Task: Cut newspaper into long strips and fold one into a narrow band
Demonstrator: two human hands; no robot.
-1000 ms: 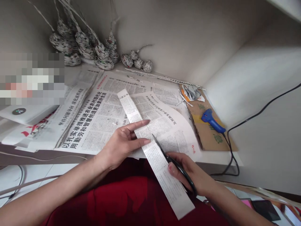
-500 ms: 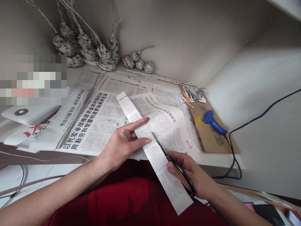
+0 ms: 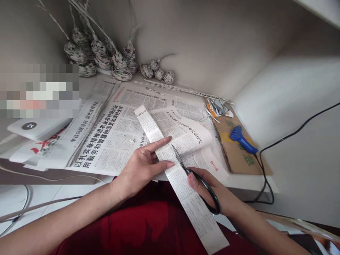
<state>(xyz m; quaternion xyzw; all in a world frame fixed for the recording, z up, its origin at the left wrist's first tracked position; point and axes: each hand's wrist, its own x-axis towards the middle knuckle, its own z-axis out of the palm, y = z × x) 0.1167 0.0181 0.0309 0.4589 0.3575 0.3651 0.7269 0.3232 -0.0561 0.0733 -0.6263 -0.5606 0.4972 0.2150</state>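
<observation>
A long newspaper strip (image 3: 183,184) runs slantwise from above the table down over my lap. My left hand (image 3: 146,161) pinches it between thumb and fingers near its middle. In my right hand (image 3: 207,186) is a pair of black-handled scissors (image 3: 178,156), with my fingers in the handles. Their blades lie along the strip's right edge, tips pointing up and left, just beyond my left thumb. Whether the blades are biting into paper is hard to make out. Under the strip, a newspaper sheet (image 3: 191,131) lies with its near part curled up.
Several woven-paper gourds (image 3: 122,67) stand at the back left, beside small woven balls (image 3: 159,73). Thin paper rods (image 3: 180,88) lie along the wall. On the right, a blue glue gun (image 3: 243,140) with a black cord rests on cardboard (image 3: 247,164). A white device (image 3: 37,127) sits left.
The strip has slid slightly down and right with my left hand. My right hand and the scissors have shifted up a little, and the blades look closer together.
</observation>
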